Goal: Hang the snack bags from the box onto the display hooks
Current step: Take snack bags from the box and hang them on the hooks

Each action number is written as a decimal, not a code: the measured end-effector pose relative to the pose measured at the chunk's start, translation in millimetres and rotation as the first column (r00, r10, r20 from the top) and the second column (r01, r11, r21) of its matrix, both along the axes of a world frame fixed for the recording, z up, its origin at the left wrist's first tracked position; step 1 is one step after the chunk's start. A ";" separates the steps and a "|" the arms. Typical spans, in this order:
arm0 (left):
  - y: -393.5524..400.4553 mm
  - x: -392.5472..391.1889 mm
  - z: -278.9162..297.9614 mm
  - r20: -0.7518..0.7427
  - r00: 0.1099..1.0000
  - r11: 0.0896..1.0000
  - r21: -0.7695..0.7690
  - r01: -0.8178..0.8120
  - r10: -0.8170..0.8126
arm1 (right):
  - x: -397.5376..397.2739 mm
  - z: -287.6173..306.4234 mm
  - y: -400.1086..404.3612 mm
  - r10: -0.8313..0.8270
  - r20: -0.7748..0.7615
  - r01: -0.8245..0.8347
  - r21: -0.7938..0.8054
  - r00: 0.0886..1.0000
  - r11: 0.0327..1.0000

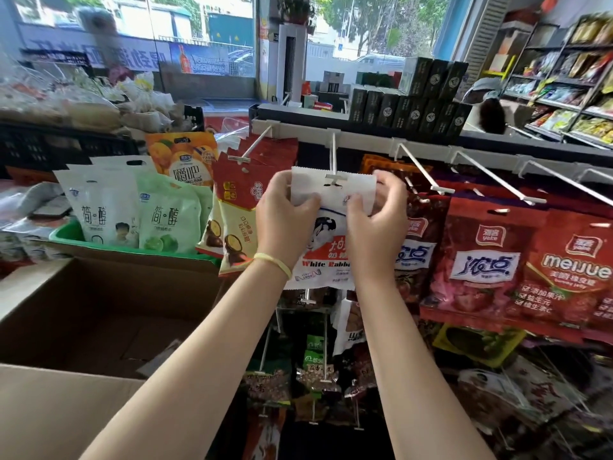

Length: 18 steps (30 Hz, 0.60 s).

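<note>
In the middle: a white snack bag (331, 190) sits at the tip of a white hook (334, 161).
Left hand (285, 220): pinches the bag's top left side.
Right hand (374, 224): pinches the bag's top right side.
At 8 o'clock: a big brown box (99, 313), open.
At 3 o'clock: red candy bags (517, 260) hang on a rack.
At 12 o'clock: big shop windows (199, 34) show a street.
At 2 o'clock: shelves (570, 81) full of packs.

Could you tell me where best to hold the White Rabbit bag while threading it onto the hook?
Probably the flat top seal of the White Rabbit bag, one grip each side of the hang hole, as the left hand and right hand do, coming from the front, so the hook tip stays visible.
</note>
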<state>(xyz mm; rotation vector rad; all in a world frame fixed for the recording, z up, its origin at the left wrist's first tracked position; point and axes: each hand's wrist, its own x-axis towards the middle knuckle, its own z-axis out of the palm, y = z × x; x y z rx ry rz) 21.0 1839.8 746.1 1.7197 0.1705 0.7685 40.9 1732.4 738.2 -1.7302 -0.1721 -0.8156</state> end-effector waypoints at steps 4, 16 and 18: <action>22.2 -28.4 -14.2 0.307 0.945 0.953 0.239 -0.189 0.110 | -26.2 -11.2 8.1 -0.096 0.254 0.121 -0.083 0.962 0.989; 201.1 -76.8 -150.1 -0.216 0.852 0.813 0.477 -0.333 0.476 | -76.9 -93.0 159.7 0.611 -0.480 -0.748 -0.162 0.630 0.644; 236.1 -85.1 -181.0 -0.397 0.779 0.797 0.568 -0.208 0.486 | -81.0 -119.9 192.7 0.560 -0.576 -0.768 -0.205 0.595 0.606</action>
